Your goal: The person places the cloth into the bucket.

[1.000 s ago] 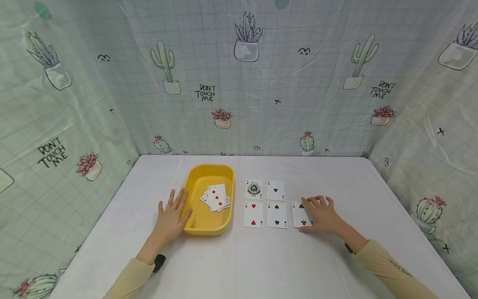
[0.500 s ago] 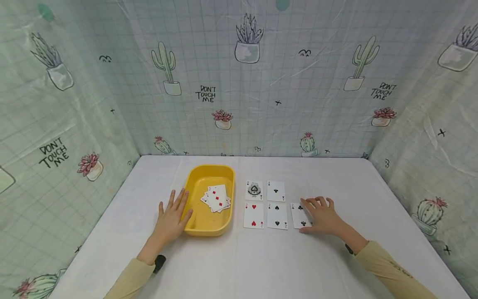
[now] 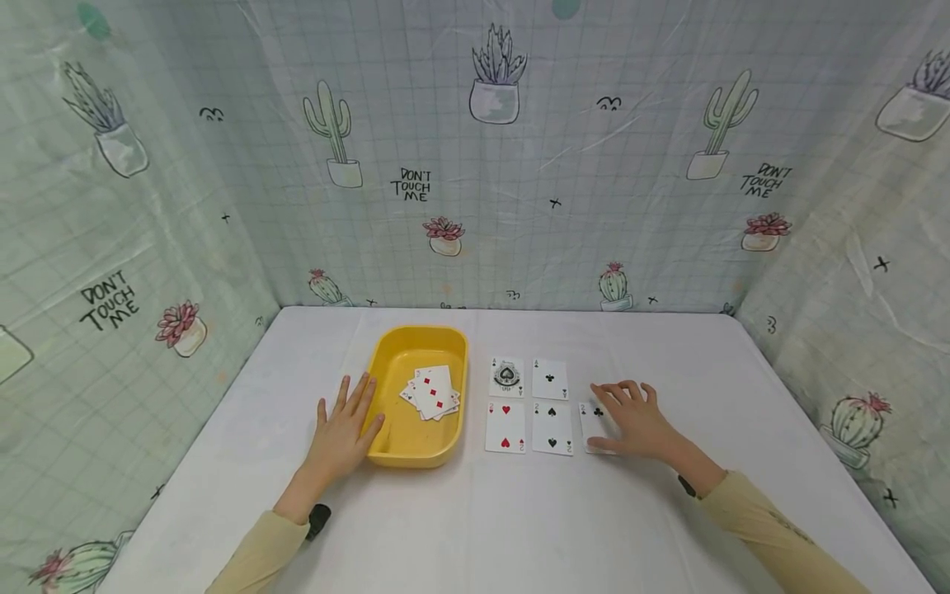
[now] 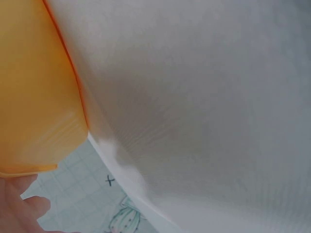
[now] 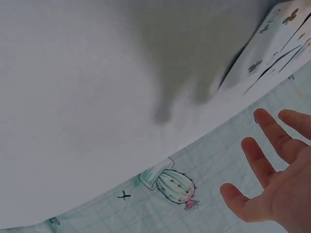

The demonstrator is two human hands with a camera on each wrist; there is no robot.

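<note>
In the head view my left hand [image 3: 337, 433] rests with spread, straight fingers against the left rim of a yellow tray [image 3: 386, 346]; the left wrist view shows fingers [image 4: 36, 206] at the tray's rim. A small pile of playing cards [image 3: 433, 392], a three of diamonds on top, lies inside the tray. My right hand [image 3: 634, 422] hovers over the two of clubs [image 3: 596, 425], thumb and fingers spread and gently bent. Part of that card is hidden beneath the hand. In the right wrist view the fingers [image 5: 269, 131] stand apart, their shadow on the table.
To the left of the two of clubs lie the two of spades [image 3: 552, 429] and the two of hearts [image 3: 505, 427]. Behind them are the ace of spades [image 3: 507, 377] and the ace of clubs [image 3: 550, 379]. A cactus-printed curtain [image 3: 557, 256] borders the white table [image 3: 534, 528].
My right hand has shifted slightly left, its thumb moving from the near edge of the two of clubs to over the card. My left hand stays at the tray.
</note>
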